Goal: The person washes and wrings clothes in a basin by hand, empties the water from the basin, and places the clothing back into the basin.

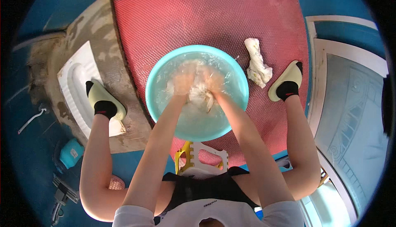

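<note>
A turquoise plastic basin [148,94] of cloudy water stands on the floor mat between my feet. Both hands are down in the water and look blurred through the ripples. My left hand [184,80] grips one side of a wet white cloth [198,95]. On the cloth's other side, my right hand [214,79] holds it too, and a twisted end sticks out below that hand. My fingertips are hard to make out under the water. Right of the basin, a second white cloth [259,63] lies twisted on the mat.
A red mesh mat [198,13] covers the floor. At left, a white squat toilet [77,72] is set in a raised concrete step [123,81]. I sit by a white-and-yellow plastic stool [210,152]. A glazed door [349,118] stands at right, and blue walls surround the space.
</note>
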Demonstrator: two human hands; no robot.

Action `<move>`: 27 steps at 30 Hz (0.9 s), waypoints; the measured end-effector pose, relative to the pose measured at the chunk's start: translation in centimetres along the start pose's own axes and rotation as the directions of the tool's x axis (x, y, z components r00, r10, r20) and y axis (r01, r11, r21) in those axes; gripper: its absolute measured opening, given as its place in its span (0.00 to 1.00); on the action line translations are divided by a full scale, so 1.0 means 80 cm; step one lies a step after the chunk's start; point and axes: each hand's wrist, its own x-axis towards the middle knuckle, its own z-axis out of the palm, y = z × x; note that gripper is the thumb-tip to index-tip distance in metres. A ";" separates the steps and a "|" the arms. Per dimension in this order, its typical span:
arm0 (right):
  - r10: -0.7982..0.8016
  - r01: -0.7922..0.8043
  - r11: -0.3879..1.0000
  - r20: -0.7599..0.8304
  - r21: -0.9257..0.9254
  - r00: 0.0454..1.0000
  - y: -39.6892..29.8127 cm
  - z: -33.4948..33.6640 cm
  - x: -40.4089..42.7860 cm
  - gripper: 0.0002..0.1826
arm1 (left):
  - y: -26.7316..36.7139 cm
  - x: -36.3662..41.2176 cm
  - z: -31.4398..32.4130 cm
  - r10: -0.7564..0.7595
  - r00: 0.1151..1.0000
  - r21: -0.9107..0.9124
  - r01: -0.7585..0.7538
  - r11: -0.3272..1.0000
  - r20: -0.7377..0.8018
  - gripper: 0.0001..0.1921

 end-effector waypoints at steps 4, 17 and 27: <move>0.108 -0.108 0.994 0.034 -0.019 0.994 -0.007 0.005 0.010 0.12 | 0.003 0.027 -0.016 -0.091 0.889 0.010 0.096 0.995 0.450 0.17; 0.078 -0.087 0.980 0.062 0.176 0.995 -0.002 -0.063 0.023 0.15 | -0.004 0.004 -0.027 -0.213 0.915 -0.591 0.386 0.708 0.342 0.19; -0.295 0.310 0.936 -0.110 0.166 0.949 -0.065 -0.339 -0.033 0.07 | -0.034 0.005 -0.286 0.027 0.998 -0.573 -0.055 0.818 -0.058 0.09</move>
